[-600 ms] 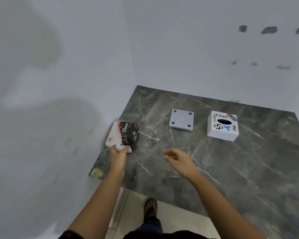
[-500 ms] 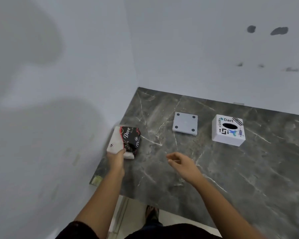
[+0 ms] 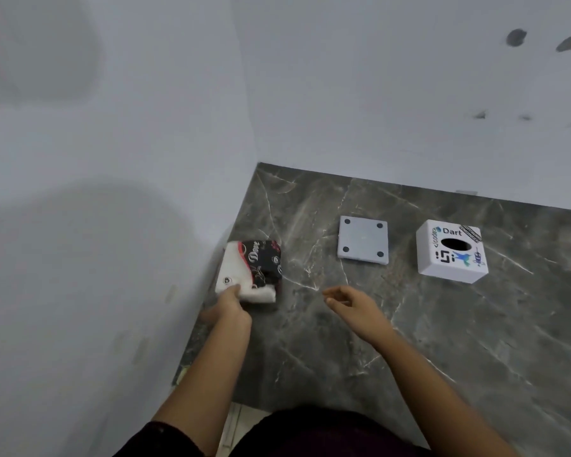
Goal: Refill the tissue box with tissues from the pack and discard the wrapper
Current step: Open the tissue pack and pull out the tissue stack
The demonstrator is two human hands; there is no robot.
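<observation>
A tissue pack (image 3: 254, 268) in a black, white and red wrapper lies at the left edge of the dark marble table (image 3: 442, 341). My left hand (image 3: 229, 303) grips its near end. My right hand (image 3: 353, 303) hovers over the table a little right of the pack, fingers loosely curled and holding nothing. A white tissue box (image 3: 450, 252) with stickers and an oval slot on top stands at the back right. Its flat grey base plate (image 3: 363, 240) with round feet lies separately between the pack and the box.
White walls meet in a corner behind and to the left of the table. The table's near edge runs close to my body, with pale floor below it.
The view has shifted a little closer. My left hand keeps its hold on the pack, which has barely moved. My right hand stays hovering nearby.
</observation>
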